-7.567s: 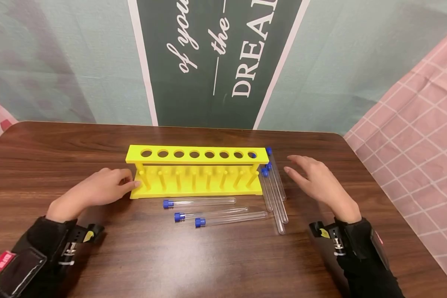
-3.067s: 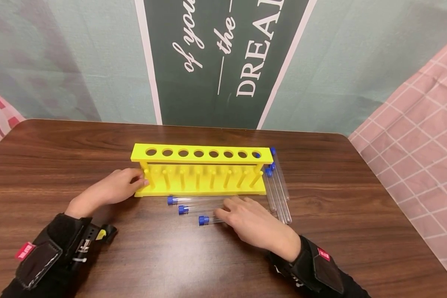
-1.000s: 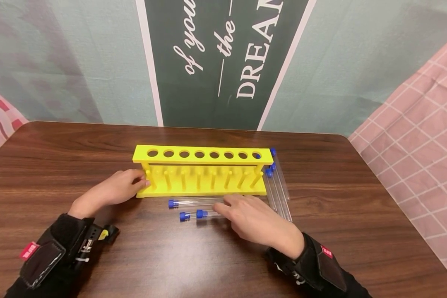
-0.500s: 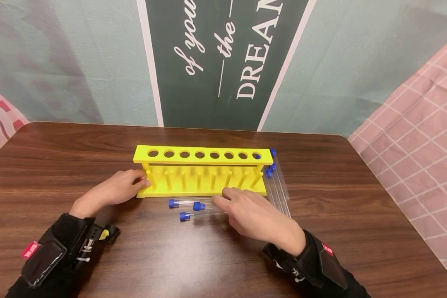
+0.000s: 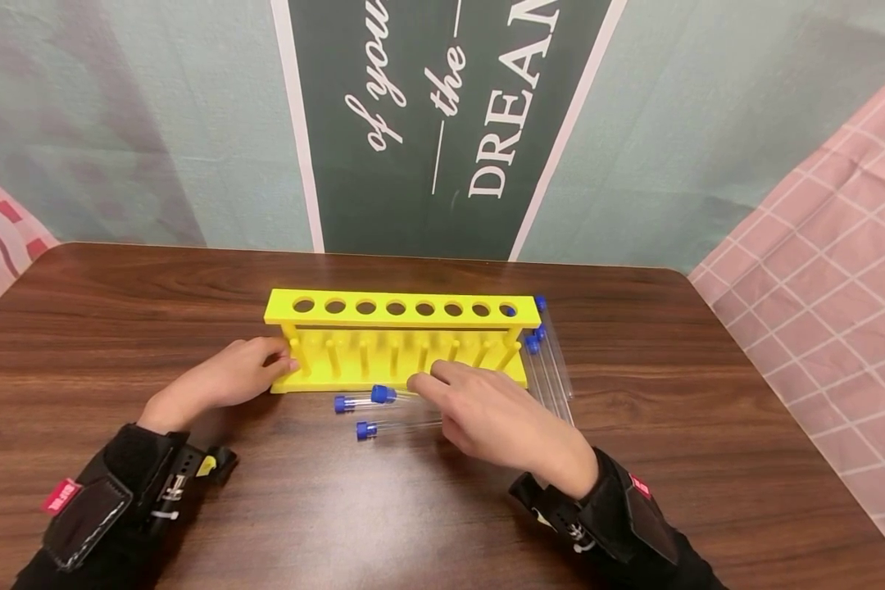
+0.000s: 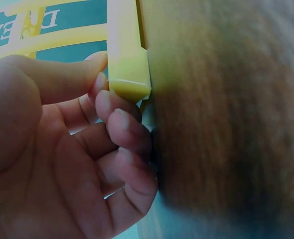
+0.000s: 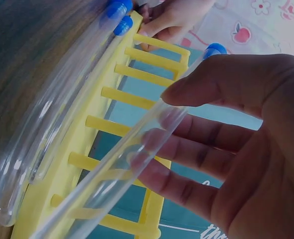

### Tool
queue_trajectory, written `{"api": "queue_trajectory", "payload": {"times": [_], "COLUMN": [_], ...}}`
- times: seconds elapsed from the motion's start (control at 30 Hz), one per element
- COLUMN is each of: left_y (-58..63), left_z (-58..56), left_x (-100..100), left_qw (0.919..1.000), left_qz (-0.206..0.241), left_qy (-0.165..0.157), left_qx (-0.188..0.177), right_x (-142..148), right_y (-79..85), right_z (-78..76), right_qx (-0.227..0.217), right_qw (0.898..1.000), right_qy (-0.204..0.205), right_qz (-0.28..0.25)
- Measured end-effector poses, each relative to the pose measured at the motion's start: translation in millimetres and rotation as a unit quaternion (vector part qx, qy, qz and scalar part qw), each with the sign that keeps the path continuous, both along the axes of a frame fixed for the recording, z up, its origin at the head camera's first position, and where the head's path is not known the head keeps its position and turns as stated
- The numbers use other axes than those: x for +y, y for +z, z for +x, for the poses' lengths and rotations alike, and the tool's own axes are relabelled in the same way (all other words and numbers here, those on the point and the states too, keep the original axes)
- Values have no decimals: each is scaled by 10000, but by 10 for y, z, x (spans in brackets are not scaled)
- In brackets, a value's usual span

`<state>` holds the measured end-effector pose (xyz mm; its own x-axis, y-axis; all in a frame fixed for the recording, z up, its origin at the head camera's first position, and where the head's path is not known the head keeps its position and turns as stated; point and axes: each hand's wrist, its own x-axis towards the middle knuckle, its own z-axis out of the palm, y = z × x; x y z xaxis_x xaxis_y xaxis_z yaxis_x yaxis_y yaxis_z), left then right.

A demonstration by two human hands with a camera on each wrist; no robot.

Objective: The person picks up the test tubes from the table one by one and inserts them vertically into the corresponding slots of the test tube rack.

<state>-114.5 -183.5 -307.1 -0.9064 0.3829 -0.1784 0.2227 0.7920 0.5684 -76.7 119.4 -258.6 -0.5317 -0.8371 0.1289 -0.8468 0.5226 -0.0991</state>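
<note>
My left hand [image 5: 236,373] pinches the left end of a yellow test tube rack [image 5: 406,319] between thumb and fingers; the left wrist view shows the rack's base end [image 6: 129,74] in that grip. My right hand [image 5: 487,414] holds a clear test tube with a blue cap [image 5: 382,394]. In the right wrist view this test tube [image 7: 112,167] slants across in front of the rack, thumb on one side and fingertips on the other. Two more capped test tubes lie on the table before the rack, one cap [image 5: 341,403] nearer it, the other cap [image 5: 366,429] farther forward.
Several blue-capped test tubes [image 5: 553,373] lie side by side at the rack's right end. A row of round holes runs along the rack's top, with pegs below. The brown table [image 5: 324,508] ends at a printed cloth backdrop [image 5: 214,123].
My right hand has come from the right side to the tubes before the rack, taken one up and moved it up and left toward the rack. My left hand keeps its place on the rack's end.
</note>
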Motion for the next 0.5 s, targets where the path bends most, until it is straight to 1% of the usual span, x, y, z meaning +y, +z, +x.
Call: {"api": "queue_trajectory", "payload": {"times": [0.3, 0.5], "left_y": [1, 8], "left_z": [2, 4], "left_x": [-2, -2], "left_qw": [10000, 10000], "left_qz": [12, -2], "left_qy": [-1, -1], "left_qx": [22, -3], "right_x": [-41, -56], "right_y": [39, 72], "right_z": [-16, -48], "right_qx": [-130, -150], "right_qw": [9998, 9993], "right_qy": [-103, -3], "right_qz": [-119, -329]}}
